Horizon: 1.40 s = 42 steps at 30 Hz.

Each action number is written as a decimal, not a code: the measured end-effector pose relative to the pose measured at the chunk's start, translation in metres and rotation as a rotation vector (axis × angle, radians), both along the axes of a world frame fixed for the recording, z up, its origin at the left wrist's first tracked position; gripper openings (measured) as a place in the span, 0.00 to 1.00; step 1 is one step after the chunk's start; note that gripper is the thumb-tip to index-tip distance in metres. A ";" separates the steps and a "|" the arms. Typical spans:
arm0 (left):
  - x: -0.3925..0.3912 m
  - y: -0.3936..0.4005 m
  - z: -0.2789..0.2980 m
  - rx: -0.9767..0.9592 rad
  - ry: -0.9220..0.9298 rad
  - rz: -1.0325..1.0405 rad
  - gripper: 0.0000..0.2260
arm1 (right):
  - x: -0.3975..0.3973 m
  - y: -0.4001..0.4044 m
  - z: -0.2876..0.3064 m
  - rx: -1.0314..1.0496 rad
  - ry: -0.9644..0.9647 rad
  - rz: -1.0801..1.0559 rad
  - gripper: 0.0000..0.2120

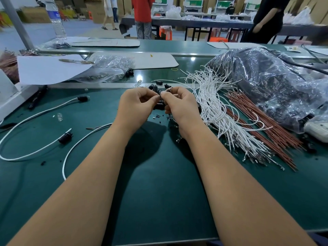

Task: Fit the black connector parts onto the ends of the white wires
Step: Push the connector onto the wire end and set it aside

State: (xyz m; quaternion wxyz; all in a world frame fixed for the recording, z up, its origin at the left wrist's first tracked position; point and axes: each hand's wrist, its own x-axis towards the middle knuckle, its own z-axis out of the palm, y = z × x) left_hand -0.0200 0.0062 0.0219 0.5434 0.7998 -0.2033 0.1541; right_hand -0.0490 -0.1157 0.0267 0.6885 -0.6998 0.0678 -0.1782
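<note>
— What are the hands doing?

— The left hand (136,103) and right hand (179,105) meet fingertip to fingertip, each pinching a small black plastic connector part (160,95) between them, above a loose heap of black connectors (158,87).

— And the wires?

— The fanned bundle of thin white wires (218,110) lies just right of the right hand, brown-red wires (257,118) beyond it.

— Any room to move?

— The dark green surface (159,192) lies bare between the forearms down to its near edge; two finished white leads (35,118) curl at left.
</note>
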 end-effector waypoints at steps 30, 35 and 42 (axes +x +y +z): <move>0.006 0.004 -0.004 -0.103 0.015 0.010 0.03 | 0.001 -0.003 -0.001 -0.020 -0.076 0.018 0.03; 0.005 0.006 -0.003 -0.113 0.016 0.019 0.03 | 0.002 -0.006 0.000 0.042 -0.100 0.014 0.05; 0.004 0.007 -0.003 -0.036 0.028 0.015 0.02 | 0.002 -0.009 -0.002 0.038 -0.107 -0.005 0.04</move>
